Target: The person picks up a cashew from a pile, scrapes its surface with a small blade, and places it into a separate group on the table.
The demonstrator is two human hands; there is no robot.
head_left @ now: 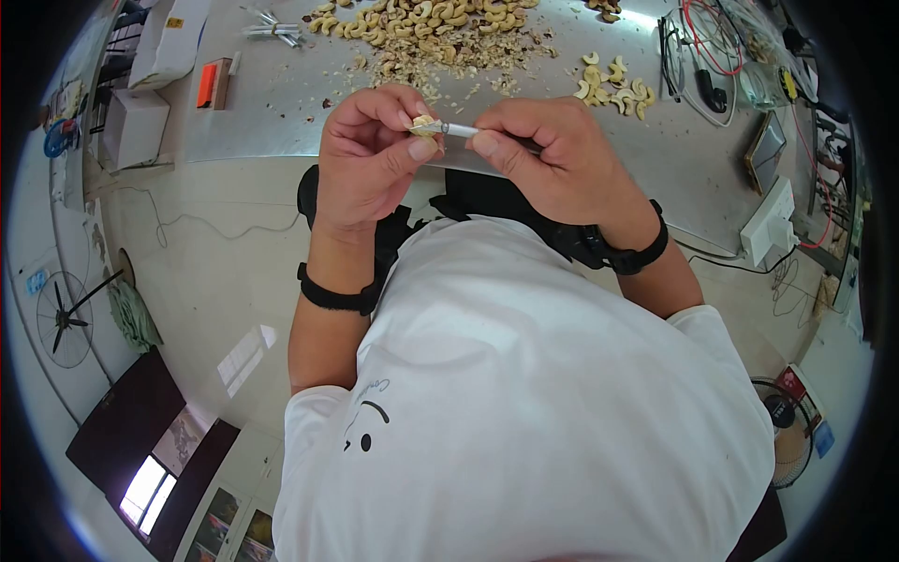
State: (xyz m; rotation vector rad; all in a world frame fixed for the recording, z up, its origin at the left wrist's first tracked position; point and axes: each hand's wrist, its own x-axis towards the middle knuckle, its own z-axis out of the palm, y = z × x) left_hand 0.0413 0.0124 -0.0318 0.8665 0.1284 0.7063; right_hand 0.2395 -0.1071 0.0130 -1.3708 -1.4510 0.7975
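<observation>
Between the thumb and fingertips of my left hand (375,155) is a pale cashew nut (424,125). My right hand (552,155) grips a slim craft knife with a white handle (459,130). Its thin blade points left and meets the cashew, though the exact contact is partly hidden by my fingers. Both hands are above the near edge of the metal table (272,131). Beyond them lies a large heap of cashews (440,23), with small broken bits (449,70) scattered on its near side.
A smaller group of cashews (613,89) lies right of my hands. At the left are an orange-topped box (213,84) and a bundle of white-handled tools (273,28). Tangled cables (702,56) and a power strip (768,222) sit at the right.
</observation>
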